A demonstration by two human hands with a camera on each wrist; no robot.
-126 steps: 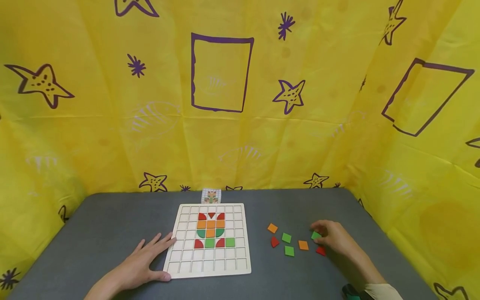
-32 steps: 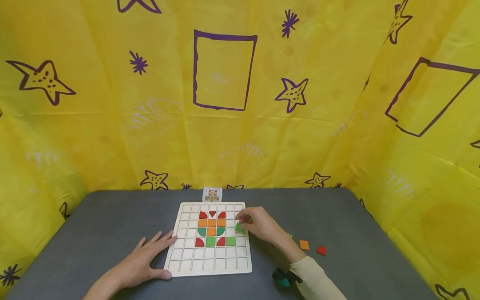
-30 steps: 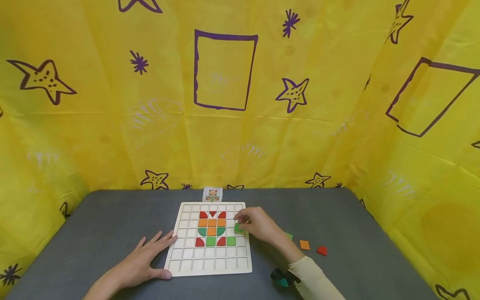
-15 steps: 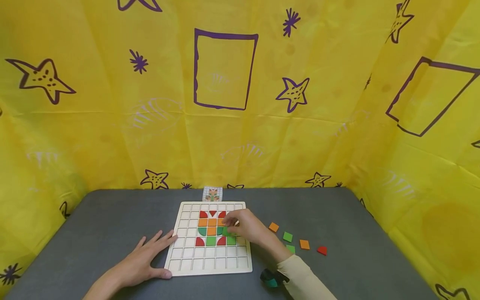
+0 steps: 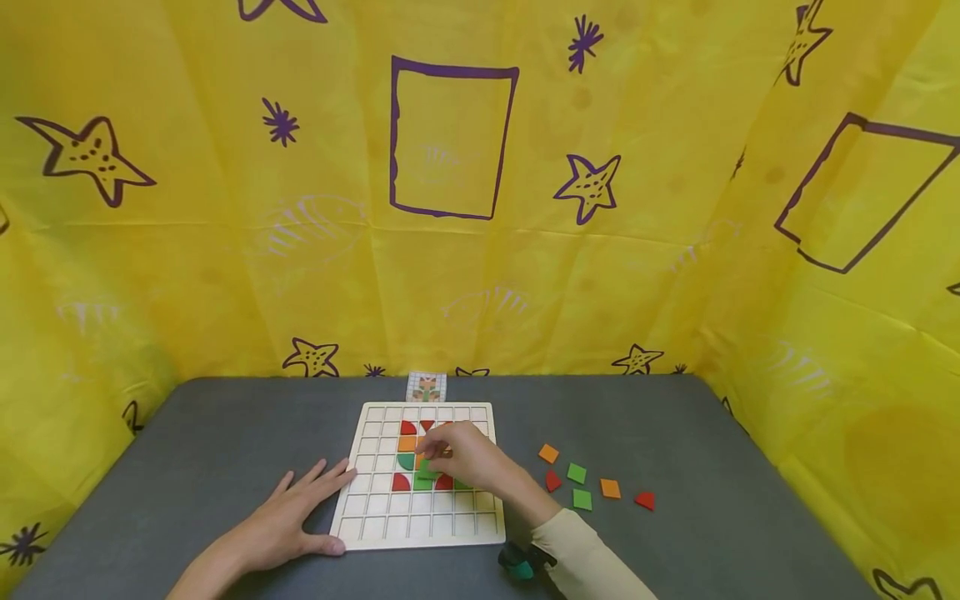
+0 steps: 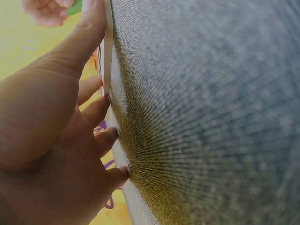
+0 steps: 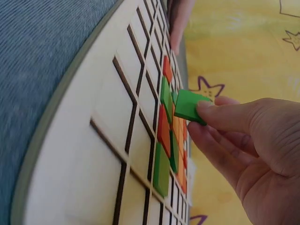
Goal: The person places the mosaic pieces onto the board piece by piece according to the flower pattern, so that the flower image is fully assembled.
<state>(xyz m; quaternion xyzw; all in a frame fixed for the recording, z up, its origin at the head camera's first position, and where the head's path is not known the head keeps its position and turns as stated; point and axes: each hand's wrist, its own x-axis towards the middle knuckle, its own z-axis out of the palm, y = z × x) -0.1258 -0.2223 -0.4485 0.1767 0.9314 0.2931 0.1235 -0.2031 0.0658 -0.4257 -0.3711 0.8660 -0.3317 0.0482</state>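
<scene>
1. While the left hand [image 5: 288,518] lies with fingers spread wide, its thumb and a fingertip touch the left side of the white board [image 5: 375,529]; it grips nothing.
2. Right hand [image 5: 465,454]: narrow, thumb and fingers pinching a green square [image 7: 190,104].
3. Position of that square: over the middle of the board, tilted, close to the coloured pieces there. Whether it touches any of them, I cannot tell.
4. Board: ruled into a grid, lying on the dark table [image 5: 247,442]. The visible lower row of pieces runs red, green, red, green; orange, dark green and red pieces sit above it, partly hidden by the right hand.
5. Picture card [image 5: 427,387]: flat on the table, just beyond the board's far edge.
6. Loose pieces, right of the board: two orange squares [image 5: 611,489], two green tiles [image 5: 582,500] and two red pieces [image 5: 645,500], spaced apart.
7. Surroundings: yellow cloth [image 5: 450,267] with purple stars behind the table; pale sleeve [image 5: 588,554] on the right arm.
</scene>
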